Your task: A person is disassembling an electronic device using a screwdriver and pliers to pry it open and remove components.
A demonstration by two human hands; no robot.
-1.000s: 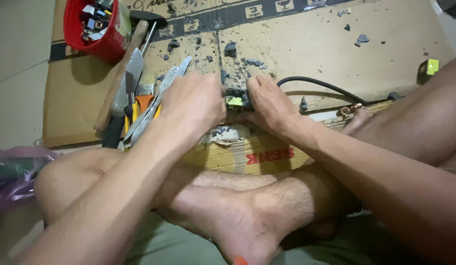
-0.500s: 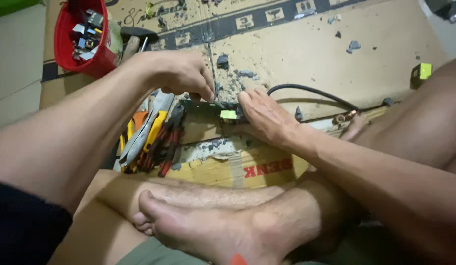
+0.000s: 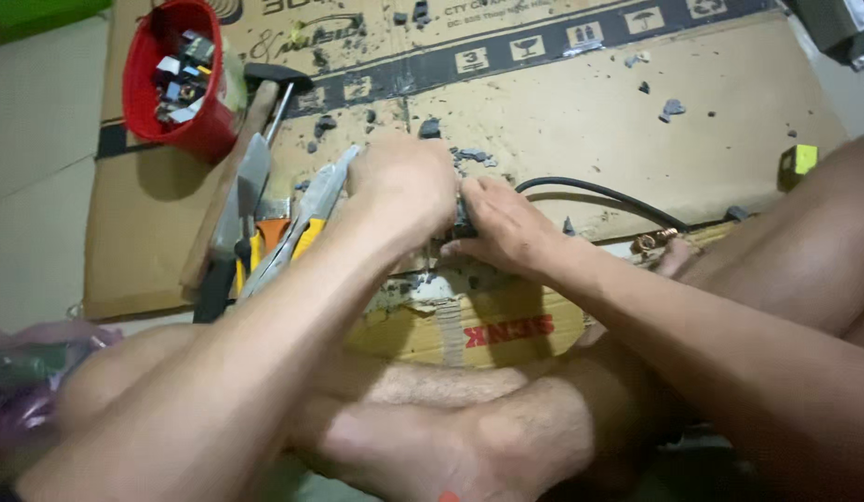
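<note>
- Step in hand, as I judged it: both hands worked together on one small dark part, prying or pulling it apart over the cardboard (image 3: 581, 121); the part (image 3: 463, 221) sat between them near the centre of the view, mostly hidden.
- Left hand (image 3: 404, 191) was curled into a closed grip over the part's left side; whether it also gripped a tool I could not tell; the pliers (image 3: 306, 214) lay just at its nine o'clock.
- Right hand (image 3: 502, 228) was narrowed, fingers pinched on the part's right side, thumb side hidden.
- The next move would call for a firm hold from the right hand while the left twisted or levered; a slip could send fragments flying, judging by the debris around.
- The part looked dark, blocky and small; a black cable (image 3: 599, 193) ran from it toward three o'clock, ending near a copper-coloured coil (image 3: 651, 244).
- Grey chips (image 3: 669, 109) lay scattered over the cardboard at twelve to two o'clock.
- A red bucket (image 3: 172, 79) of small pieces stood at ten o'clock; a hammer (image 3: 241, 172) lay beside it, head uppermost.
- A small yellow block (image 3: 797, 161) sat at three o'clock, well apart.
- The person sat cross-legged on the floor, a foot (image 3: 432, 446) at six o'clock.
</note>
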